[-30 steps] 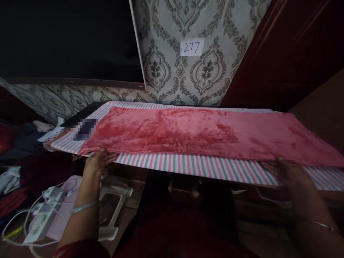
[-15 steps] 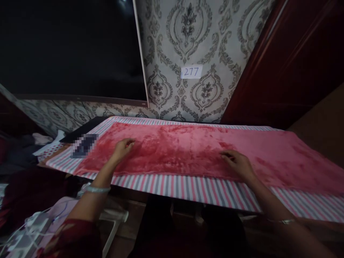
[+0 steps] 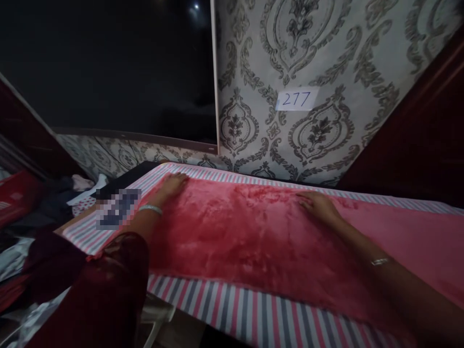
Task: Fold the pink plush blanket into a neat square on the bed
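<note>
- Nearest, at seven o'clock, part of a white frame (image 3: 159, 311) shows below the tabletop (image 3: 78, 218); it is too cropped to name.
- At eight to nine o'clock, beside the tabletop, clothes (image 3: 54, 261) lie heaped; no container can be made out among them.
- At six o'clock, a striped cloth (image 3: 232, 304) covers the tabletop, probably as a soft underlay.
- On it, from the centre out past three o'clock, the red blanket (image 3: 217, 232) lies spread lengthwise, likely so its long edges are easy to reach.
- At three to four o'clock, the right hand (image 3: 321, 207) rests by the blanket's far edge, fingers bent; I cannot tell whether its grip pinches fabric.
- At nine o'clock, the left hand (image 3: 174, 182) reaches the far left corner; its grip is equally unclear. The wide spacing seems meant to govern that edge evenly.
- Beyond, at one o'clock, a "277" paper (image 3: 295, 99) is on the wall.
</note>
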`<control>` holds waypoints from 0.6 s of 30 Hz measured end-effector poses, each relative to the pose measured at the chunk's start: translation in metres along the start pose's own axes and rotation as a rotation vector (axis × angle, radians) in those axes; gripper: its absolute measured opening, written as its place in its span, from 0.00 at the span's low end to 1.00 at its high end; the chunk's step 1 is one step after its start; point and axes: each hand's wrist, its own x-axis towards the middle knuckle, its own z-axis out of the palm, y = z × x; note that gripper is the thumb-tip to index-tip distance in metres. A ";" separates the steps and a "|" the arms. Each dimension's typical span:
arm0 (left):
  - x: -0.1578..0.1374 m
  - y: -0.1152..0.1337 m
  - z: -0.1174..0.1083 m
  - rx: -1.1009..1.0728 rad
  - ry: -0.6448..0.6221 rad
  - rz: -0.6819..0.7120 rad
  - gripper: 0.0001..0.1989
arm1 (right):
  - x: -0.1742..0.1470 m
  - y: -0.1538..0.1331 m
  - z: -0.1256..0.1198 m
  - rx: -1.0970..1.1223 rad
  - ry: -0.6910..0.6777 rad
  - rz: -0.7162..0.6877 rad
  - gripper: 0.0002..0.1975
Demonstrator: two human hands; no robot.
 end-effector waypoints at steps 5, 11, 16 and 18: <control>0.032 0.003 0.017 0.113 -0.131 0.069 0.19 | 0.047 -0.029 0.031 -0.001 -0.092 -0.015 0.18; 0.034 -0.003 0.016 0.295 -0.083 0.082 0.16 | 0.079 -0.048 0.055 0.022 -0.179 0.042 0.16; 0.045 -0.008 0.006 0.405 0.061 0.029 0.17 | 0.094 -0.054 0.063 -0.071 -0.121 0.083 0.10; 0.051 -0.008 0.009 0.408 0.070 0.032 0.16 | 0.097 -0.054 0.068 -0.080 -0.066 0.106 0.09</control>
